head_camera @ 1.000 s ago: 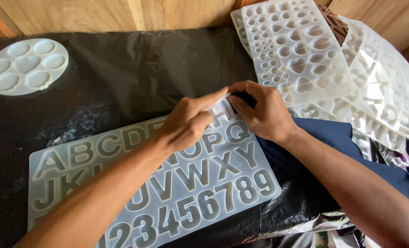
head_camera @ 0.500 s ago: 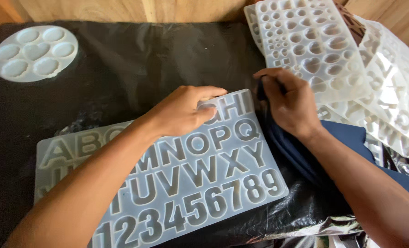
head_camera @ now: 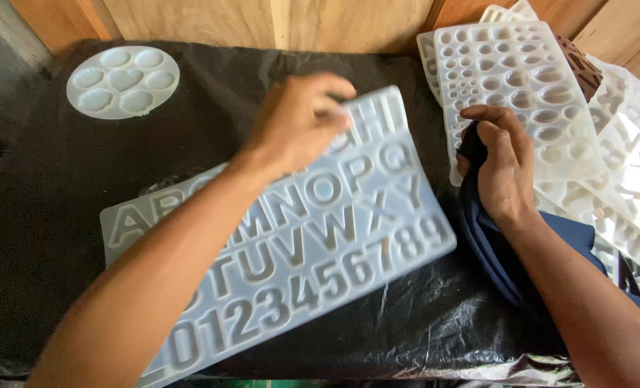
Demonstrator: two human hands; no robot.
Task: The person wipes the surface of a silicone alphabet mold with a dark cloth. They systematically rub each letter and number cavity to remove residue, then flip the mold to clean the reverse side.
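Translucent white silicone makes up the big letter-and-number mould point(head_camera: 291, 237), which lies slantwise across the black plastic sheet point(head_camera: 47, 208) in front of you, its far right corner lifted and curled a little off the surface. Your left hand point(head_camera: 298, 122) sits on that upper edge with the fingers bent down over the raised cavities, gripping or pressing the rim; the motion blur keeps you from seeing exactly how tightly. Half a second ago this hand lay flatter on the same top row, and a second ago both hands met at that corner, so the pair has split: the left stays with the mould, while your right hand point(head_camera: 503, 162) has pulled off to the side. It is now clenched around a bunched dark blue cloth point(head_camera: 492, 237), which trails down along your forearm, just beside the mould's right edge. That suggests the wiping at the corner has paused and the mould is being shifted or turned under the left hand. Beyond the right hand, a stack of other white moulds point(head_camera: 521, 79) with oval and round pockets leans against the wooden wall point(head_camera: 212, 18), and a small round mould point(head_camera: 122, 80) with flower-like hollows rests well apart at the far left
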